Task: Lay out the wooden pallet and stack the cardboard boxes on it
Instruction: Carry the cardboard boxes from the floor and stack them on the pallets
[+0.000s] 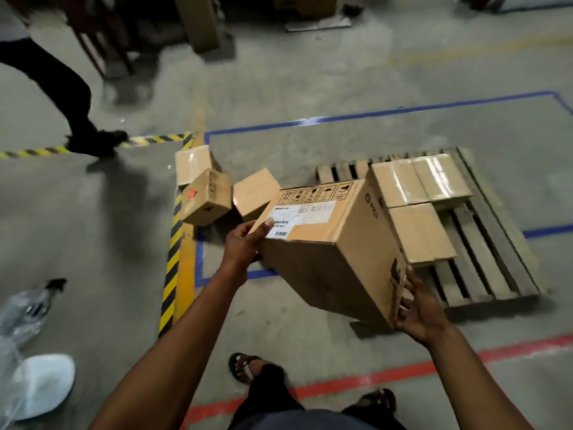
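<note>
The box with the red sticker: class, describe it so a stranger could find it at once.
Start at the wooden pallet and look left to the three loose boxes by the yellow-black floor tape. The box with the red sticker is the tilted one leaning on its neighbour; only it bears a red spot.

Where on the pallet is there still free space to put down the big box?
The pallet has bare slats along its near edge, in front of the nearest flat box, and a strip on its right side. The far middle is crowded with flat boxes. Both hands, left and right, carry the big box.
</note>
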`<state>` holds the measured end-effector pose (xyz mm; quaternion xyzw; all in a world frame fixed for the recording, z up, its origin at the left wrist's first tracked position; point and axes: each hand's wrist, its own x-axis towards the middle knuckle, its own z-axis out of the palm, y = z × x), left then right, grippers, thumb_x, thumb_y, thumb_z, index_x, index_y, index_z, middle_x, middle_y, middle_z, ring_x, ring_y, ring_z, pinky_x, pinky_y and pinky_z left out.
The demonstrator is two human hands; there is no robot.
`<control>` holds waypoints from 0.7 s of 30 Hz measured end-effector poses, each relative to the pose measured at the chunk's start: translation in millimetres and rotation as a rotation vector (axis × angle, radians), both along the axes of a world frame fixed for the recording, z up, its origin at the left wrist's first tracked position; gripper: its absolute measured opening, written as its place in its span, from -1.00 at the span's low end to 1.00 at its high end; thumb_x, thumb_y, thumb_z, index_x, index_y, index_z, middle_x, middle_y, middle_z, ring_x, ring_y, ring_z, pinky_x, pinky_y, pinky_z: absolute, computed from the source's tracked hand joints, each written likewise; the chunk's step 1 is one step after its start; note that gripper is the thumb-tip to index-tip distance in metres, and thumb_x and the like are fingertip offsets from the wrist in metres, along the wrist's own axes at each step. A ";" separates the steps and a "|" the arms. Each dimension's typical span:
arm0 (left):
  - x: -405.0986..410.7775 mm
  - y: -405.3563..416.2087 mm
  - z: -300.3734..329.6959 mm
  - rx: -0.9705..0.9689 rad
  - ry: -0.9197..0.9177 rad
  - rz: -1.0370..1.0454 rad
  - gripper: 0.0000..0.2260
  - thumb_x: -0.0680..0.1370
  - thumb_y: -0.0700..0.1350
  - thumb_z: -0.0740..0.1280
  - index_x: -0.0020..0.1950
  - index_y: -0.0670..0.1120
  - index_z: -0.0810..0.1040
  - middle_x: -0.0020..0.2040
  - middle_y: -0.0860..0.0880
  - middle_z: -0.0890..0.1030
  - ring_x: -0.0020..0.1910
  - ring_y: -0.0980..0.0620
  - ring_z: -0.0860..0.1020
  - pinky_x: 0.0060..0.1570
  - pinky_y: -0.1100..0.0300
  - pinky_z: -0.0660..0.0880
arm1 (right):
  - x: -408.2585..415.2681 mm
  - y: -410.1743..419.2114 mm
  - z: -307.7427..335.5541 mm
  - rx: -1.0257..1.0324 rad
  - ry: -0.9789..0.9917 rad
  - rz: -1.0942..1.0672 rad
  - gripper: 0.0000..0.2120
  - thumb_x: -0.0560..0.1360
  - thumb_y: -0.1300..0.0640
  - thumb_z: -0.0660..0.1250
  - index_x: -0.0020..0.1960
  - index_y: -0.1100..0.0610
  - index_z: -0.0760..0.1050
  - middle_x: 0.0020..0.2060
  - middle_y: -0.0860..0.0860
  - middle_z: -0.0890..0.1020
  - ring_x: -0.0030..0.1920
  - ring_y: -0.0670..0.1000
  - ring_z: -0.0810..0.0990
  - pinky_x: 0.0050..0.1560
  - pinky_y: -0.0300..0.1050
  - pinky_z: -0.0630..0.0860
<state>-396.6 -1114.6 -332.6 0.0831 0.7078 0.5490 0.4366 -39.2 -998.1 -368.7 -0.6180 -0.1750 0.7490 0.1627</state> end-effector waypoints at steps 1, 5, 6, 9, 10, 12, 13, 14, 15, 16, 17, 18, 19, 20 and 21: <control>24.9 16.6 1.9 0.012 0.010 -0.025 -0.56 0.47 0.16 0.58 0.29 0.02 0.67 0.11 0.02 0.76 0.11 -0.04 0.69 -0.12 0.05 0.62 | 27.2 7.6 1.7 0.009 0.008 -0.016 -0.50 0.55 -0.30 0.32 0.35 -0.02 0.55 0.26 0.16 0.56 0.20 0.24 0.55 0.09 0.18 0.59; 137.2 68.0 8.4 0.027 0.034 -0.130 -0.56 0.47 0.16 0.57 0.29 0.02 0.66 0.11 0.02 0.76 0.15 -0.05 0.69 -0.04 0.01 0.62 | 143.0 26.9 8.6 0.050 0.006 -0.027 -0.45 0.60 -0.26 0.30 0.46 0.04 0.46 0.26 0.17 0.57 0.16 0.22 0.57 -0.08 0.14 0.65; 166.1 78.7 11.4 0.021 0.037 -0.154 -0.57 0.48 0.16 0.57 0.27 0.01 0.66 0.10 0.02 0.76 0.14 -0.05 0.69 -0.02 0.01 0.63 | 171.6 30.7 9.2 0.058 -0.010 -0.033 -0.43 0.60 -0.28 0.30 0.48 0.01 0.45 0.30 0.16 0.56 0.20 0.24 0.56 -0.02 0.17 0.63; 237.1 107.7 18.6 0.028 0.030 -0.208 -0.62 0.50 0.14 0.56 0.22 -0.01 0.66 0.05 0.04 0.77 0.08 0.00 0.71 -0.02 0.03 0.67 | 240.0 48.2 14.2 0.078 -0.060 -0.069 -0.43 0.55 -0.29 0.36 0.46 -0.03 0.46 0.33 0.16 0.55 0.26 0.28 0.53 0.13 0.27 0.57; 257.9 117.6 22.3 0.026 0.035 -0.233 -0.60 0.49 0.15 0.56 0.23 -0.02 0.65 0.05 0.03 0.76 0.07 0.00 0.71 -0.05 0.05 0.68 | 260.3 54.9 15.3 0.079 -0.078 -0.090 -0.46 0.54 -0.27 0.38 0.42 -0.04 0.48 0.32 0.16 0.55 0.25 0.29 0.53 0.14 0.28 0.56; 286.8 135.6 23.6 0.028 0.039 -0.281 -0.54 0.46 0.17 0.58 0.25 -0.02 0.64 0.08 0.02 0.76 0.07 -0.01 0.72 -0.04 0.05 0.69 | 292.5 67.3 13.6 0.075 -0.092 -0.127 -0.52 0.54 -0.25 0.41 0.38 -0.07 0.49 0.31 0.15 0.56 0.23 0.28 0.55 0.11 0.26 0.57; 299.8 146.0 23.0 0.024 0.026 -0.306 -0.52 0.43 0.18 0.60 0.24 -0.02 0.63 0.08 0.01 0.76 0.07 -0.01 0.73 0.01 0.01 0.70 | 308.0 74.0 11.2 0.070 -0.097 -0.146 -0.50 0.54 -0.25 0.41 0.40 -0.07 0.48 0.32 0.15 0.56 0.23 0.28 0.55 0.08 0.24 0.58; 312.0 156.0 23.2 0.015 0.010 -0.321 -0.50 0.41 0.17 0.62 0.24 -0.03 0.63 0.07 0.00 0.77 0.07 -0.03 0.73 0.05 -0.04 0.70 | 322.3 80.8 6.2 0.067 -0.108 -0.160 -0.48 0.55 -0.24 0.40 0.44 -0.07 0.45 0.34 0.15 0.55 0.23 0.28 0.54 0.05 0.23 0.58; 323.7 168.1 21.6 0.010 -0.007 -0.340 -0.51 0.40 0.14 0.63 0.22 -0.05 0.62 0.07 -0.02 0.77 0.07 -0.04 0.73 0.07 -0.07 0.69 | 335.7 88.6 2.3 0.060 -0.122 -0.172 -0.46 0.56 -0.23 0.39 0.47 -0.06 0.43 0.35 0.15 0.54 0.24 0.27 0.54 0.03 0.22 0.57; 336.5 181.2 21.8 0.003 -0.023 -0.354 -0.54 0.41 0.10 0.63 0.20 -0.07 0.62 0.06 -0.04 0.77 0.07 -0.07 0.72 0.07 -0.09 0.69 | 348.0 96.3 -1.6 0.050 -0.130 -0.180 -0.45 0.58 -0.23 0.37 0.49 -0.06 0.41 0.37 0.15 0.53 0.24 0.27 0.53 0.02 0.22 0.56; 347.0 193.5 21.1 0.004 -0.033 -0.370 -0.59 0.44 0.08 0.62 0.15 -0.09 0.62 0.06 -0.07 0.76 0.05 -0.09 0.71 0.04 -0.09 0.68 | 358.2 102.9 -6.5 0.040 -0.137 -0.188 -0.45 0.59 -0.23 0.36 0.51 -0.06 0.40 0.41 0.14 0.52 0.26 0.26 0.52 0.03 0.22 0.55; 359.6 208.9 21.0 -0.001 -0.031 -0.373 -0.66 0.47 0.09 0.58 0.09 -0.08 0.63 0.03 -0.10 0.75 0.02 -0.10 0.69 -0.01 -0.08 0.66 | 370.0 111.1 -10.6 0.029 -0.147 -0.203 -0.43 0.59 -0.23 0.35 0.52 -0.06 0.39 0.45 0.13 0.49 0.29 0.25 0.51 0.06 0.23 0.53; 369.9 224.8 20.8 -0.008 -0.028 -0.372 -0.70 0.52 0.14 0.52 0.03 -0.07 0.64 -0.02 -0.10 0.72 -0.03 -0.10 0.66 -0.05 -0.06 0.63 | 381.1 119.3 -13.5 0.019 -0.156 -0.216 -0.42 0.58 -0.23 0.35 0.53 -0.06 0.39 0.48 0.12 0.47 0.32 0.25 0.50 0.10 0.25 0.51; 381.6 243.3 22.5 -0.012 -0.033 -0.360 -0.65 0.56 0.23 0.44 0.01 -0.06 0.66 -0.06 -0.09 0.70 -0.07 -0.09 0.65 -0.08 -0.02 0.59 | 393.7 130.1 -16.3 0.014 -0.166 -0.225 -0.43 0.57 -0.22 0.36 0.52 -0.06 0.41 0.49 0.11 0.46 0.34 0.25 0.50 0.13 0.27 0.50; 390.9 262.9 20.9 -0.023 -0.061 -0.356 -0.55 0.57 0.33 0.36 0.04 -0.06 0.68 -0.05 -0.09 0.70 -0.07 -0.10 0.66 -0.05 0.00 0.58 | 406.0 141.2 -18.4 0.015 -0.178 -0.225 -0.45 0.56 -0.21 0.37 0.50 -0.06 0.43 0.48 0.11 0.48 0.35 0.25 0.51 0.12 0.28 0.50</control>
